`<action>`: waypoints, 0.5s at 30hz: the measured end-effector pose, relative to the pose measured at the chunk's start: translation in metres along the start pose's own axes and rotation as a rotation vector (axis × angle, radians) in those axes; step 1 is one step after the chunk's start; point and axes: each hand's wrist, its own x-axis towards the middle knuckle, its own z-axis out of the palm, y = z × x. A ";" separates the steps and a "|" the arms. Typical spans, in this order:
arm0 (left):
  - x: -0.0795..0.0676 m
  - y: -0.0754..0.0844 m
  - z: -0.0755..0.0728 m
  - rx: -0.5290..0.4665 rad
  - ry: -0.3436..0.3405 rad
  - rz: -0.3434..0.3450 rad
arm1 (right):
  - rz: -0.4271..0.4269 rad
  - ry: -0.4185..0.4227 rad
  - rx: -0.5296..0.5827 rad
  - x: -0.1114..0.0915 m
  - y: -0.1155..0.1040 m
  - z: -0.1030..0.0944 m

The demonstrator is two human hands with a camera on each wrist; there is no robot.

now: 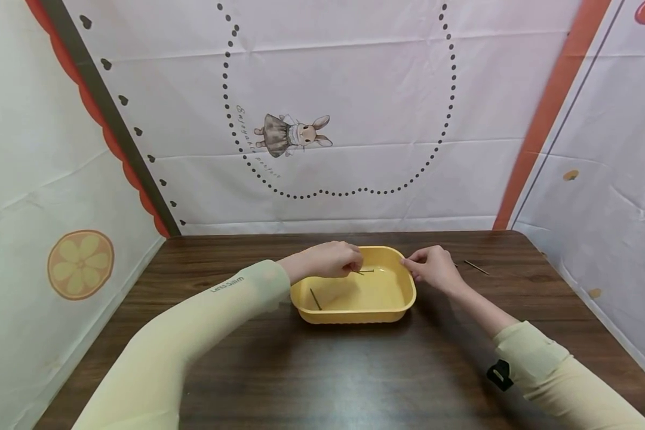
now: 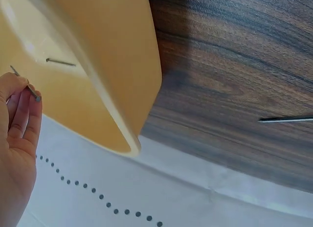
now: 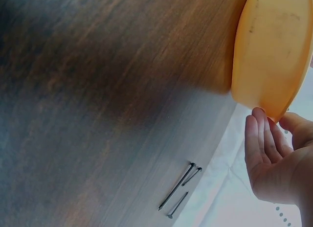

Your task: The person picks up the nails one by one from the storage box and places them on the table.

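My left hand (image 1: 335, 259) reaches over a yellow plastic tray (image 1: 349, 317) and pinches a nail (image 2: 34, 94) between thumb and fingers. A second nail (image 2: 60, 62) lies on the tray floor just beyond those fingertips. Toward the tray's front left is another nail (image 1: 315, 298), leaning near the wall. My right hand (image 1: 435, 270) grips the tray's back right corner, thumb at the rim and fingers (image 3: 264, 134) against the outer wall.
To the right of the tray, several loose nails (image 3: 176, 187) lie on the dark wooden table (image 1: 355, 370), close to its back edge. The left wrist view shows a nail (image 2: 286, 120) on the wood beside the tray. A printed white cloth (image 1: 355, 119) hangs behind.
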 end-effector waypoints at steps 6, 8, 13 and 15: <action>-0.008 -0.012 -0.003 0.013 0.092 0.004 | -0.001 -0.005 -0.001 0.000 0.000 0.000; -0.012 -0.017 -0.004 0.024 0.135 0.004 | -0.002 -0.006 -0.003 0.000 -0.001 0.000; -0.023 -0.024 -0.007 -0.004 0.220 -0.053 | -0.005 -0.008 -0.011 -0.001 -0.001 -0.001; -0.028 -0.025 -0.009 -0.038 0.245 -0.090 | -0.006 -0.008 -0.013 -0.001 -0.001 0.000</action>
